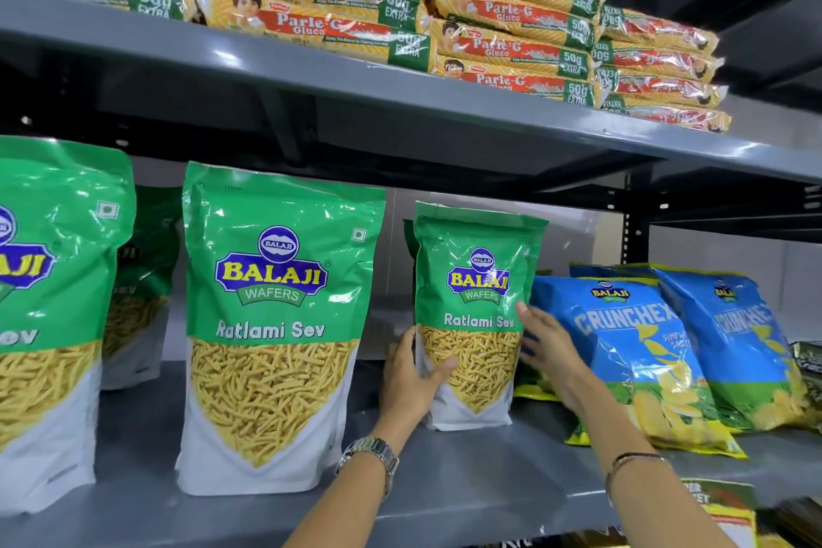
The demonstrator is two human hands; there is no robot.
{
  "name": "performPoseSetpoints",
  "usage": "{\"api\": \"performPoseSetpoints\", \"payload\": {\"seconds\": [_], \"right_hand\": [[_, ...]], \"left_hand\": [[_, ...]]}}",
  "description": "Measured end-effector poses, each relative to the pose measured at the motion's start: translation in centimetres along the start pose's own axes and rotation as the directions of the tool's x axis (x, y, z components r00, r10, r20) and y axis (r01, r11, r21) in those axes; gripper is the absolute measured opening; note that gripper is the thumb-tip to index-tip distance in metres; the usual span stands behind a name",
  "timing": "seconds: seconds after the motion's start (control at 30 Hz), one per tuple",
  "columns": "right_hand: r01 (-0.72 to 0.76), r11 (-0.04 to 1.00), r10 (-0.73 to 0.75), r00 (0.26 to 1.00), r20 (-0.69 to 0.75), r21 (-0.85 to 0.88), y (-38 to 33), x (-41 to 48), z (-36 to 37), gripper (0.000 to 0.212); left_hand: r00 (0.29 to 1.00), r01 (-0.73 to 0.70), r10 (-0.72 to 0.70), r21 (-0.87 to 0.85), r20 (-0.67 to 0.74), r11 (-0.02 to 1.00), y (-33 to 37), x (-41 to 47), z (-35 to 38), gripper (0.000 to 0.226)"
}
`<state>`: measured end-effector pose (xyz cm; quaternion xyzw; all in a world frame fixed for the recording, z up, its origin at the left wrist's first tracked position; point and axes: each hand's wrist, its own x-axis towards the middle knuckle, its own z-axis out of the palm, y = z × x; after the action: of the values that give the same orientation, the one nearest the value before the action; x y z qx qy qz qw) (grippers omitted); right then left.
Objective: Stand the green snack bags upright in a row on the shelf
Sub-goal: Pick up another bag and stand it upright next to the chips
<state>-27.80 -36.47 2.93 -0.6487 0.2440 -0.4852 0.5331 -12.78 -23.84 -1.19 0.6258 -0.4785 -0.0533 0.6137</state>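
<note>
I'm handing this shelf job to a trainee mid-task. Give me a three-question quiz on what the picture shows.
1. True or false: the green bag between the hands stands upright on the shelf.
2. Which hand has its thumb across the bag's front? A) left hand B) right hand
3. What lies just right of that bag?

Key:
1. True
2. A
3. Blue snack bags, leaning back.

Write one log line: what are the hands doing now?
step: standing bag | left hand: holds green bag | right hand: steadies it | bag: upright
</note>
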Motion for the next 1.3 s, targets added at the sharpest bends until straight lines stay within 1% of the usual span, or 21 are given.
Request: {"api": "performPoseSetpoints", "payload": {"seconds": [0.07,0.13,0.2,0.27,0.37,0.43,0.47,0.57,0.73,0.8,0.87,0.97,1.0,1.03,1.13,1.17,1.23,1.3], "right_hand": [[-0.057,0.996,0.064,0.992,0.111,-0.061,1.5,-1.1,0.5,0.073],[-0.041,0.995,0.051,0.994,0.100,-0.095,2.8,-1.6,0.8,0.075],[-0.010,0.996,0.016,0.998,0.066,-0.085,3.3,-1.9,0.8,0.066],[-0.001,0.997,0.005,0.998,0.063,-0.076,3.2,-2.2,0.8,0.056],[0.008,0.997,-0.003,0.998,0.061,-0.078,3.0,-3.1,0.6,0.062],[0.014,0.997,-0.011,0.999,0.045,-0.071,2.8,-4.1,0.4,0.069],[0.017,0.997,-0.013,0.999,0.050,-0.077,2.6,-4.7,0.4,0.068],[0.031,0.994,-0.024,0.997,0.074,-0.101,1.7,-6.3,0.2,0.056],[0.024,0.992,-0.016,0.998,0.065,-0.127,0.7,-8.7,-0.2,0.059],[0.026,0.990,-0.019,0.998,0.054,-0.137,0.5,-9.5,-0.2,0.056],[0.041,0.989,-0.036,0.999,0.039,-0.142,0.4,-10.0,-0.1,0.050],[0.065,0.982,-0.057,0.997,0.051,-0.175,0.2,-10.7,0.2,0.040],[0.058,0.980,-0.046,0.997,0.066,-0.190,0.2,-10.9,0.3,0.041],[0.047,0.976,-0.029,0.996,0.088,-0.211,0.3,-11.1,0.3,0.048],[0.008,0.963,0.033,0.989,0.147,-0.270,0.8,-11.2,0.4,0.094],[0.000,0.961,0.043,0.987,0.152,-0.275,1.0,-11.3,0.6,0.102],[0.003,0.966,0.033,0.990,0.137,-0.257,1.1,-11.5,1.0,0.102],[0.010,0.971,0.012,0.996,0.092,-0.237,1.5,-11.4,1.0,0.101]], "left_hand": [[0.995,0.065,-0.066,0.020,0.072,0.998,-0.4,-0.3,0.3,0.085],[0.983,0.111,-0.115,0.032,0.141,0.993,-0.8,-0.7,0.5,0.089],[0.975,0.127,-0.140,0.082,0.173,0.988,-1.0,-0.9,0.4,0.088],[0.972,0.110,-0.141,0.163,0.189,0.980,-1.0,-1.0,0.0,0.085],[0.973,0.084,-0.129,0.227,0.191,0.970,-0.8,-1.5,-0.5,0.079],[0.975,0.068,-0.116,0.242,0.190,0.968,-0.5,-2.0,-0.9,0.082],[0.975,0.061,-0.111,0.249,0.193,0.966,-0.3,-2.5,-1.1,0.084],[0.974,0.024,-0.089,0.299,0.206,0.954,0.6,-3.8,-1.8,0.090],[0.977,-0.056,-0.021,0.357,0.210,0.933,2.1,-6.4,-2.8,0.084],[0.977,-0.068,-0.010,0.353,0.215,0.933,2.4,-7.2,-3.1,0.084],[0.967,-0.063,-0.022,0.321,0.252,0.945,2.6,-7.5,-3.6,0.086],[0.935,0.008,-0.086,0.223,0.343,0.975,2.2,-7.7,-4.3,0.099],[0.928,0.027,-0.099,0.201,0.359,0.979,2.1,-7.8,-4.6,0.104],[0.926,0.029,-0.097,0.190,0.364,0.981,2.1,-8.0,-4.7,0.106],[0.931,-0.028,-0.047,0.201,0.363,0.979,2.3,-8.1,-4.9,0.105],[0.927,-0.044,-0.037,0.205,0.373,0.978,2.4,-8.1,-4.9,0.103],[0.925,-0.040,-0.035,0.188,0.380,0.981,2.2,-8.0,-4.4,0.100],[0.942,-0.014,-0.044,0.168,0.333,0.986,1.9,-7.9,-3.7,0.099]]}}
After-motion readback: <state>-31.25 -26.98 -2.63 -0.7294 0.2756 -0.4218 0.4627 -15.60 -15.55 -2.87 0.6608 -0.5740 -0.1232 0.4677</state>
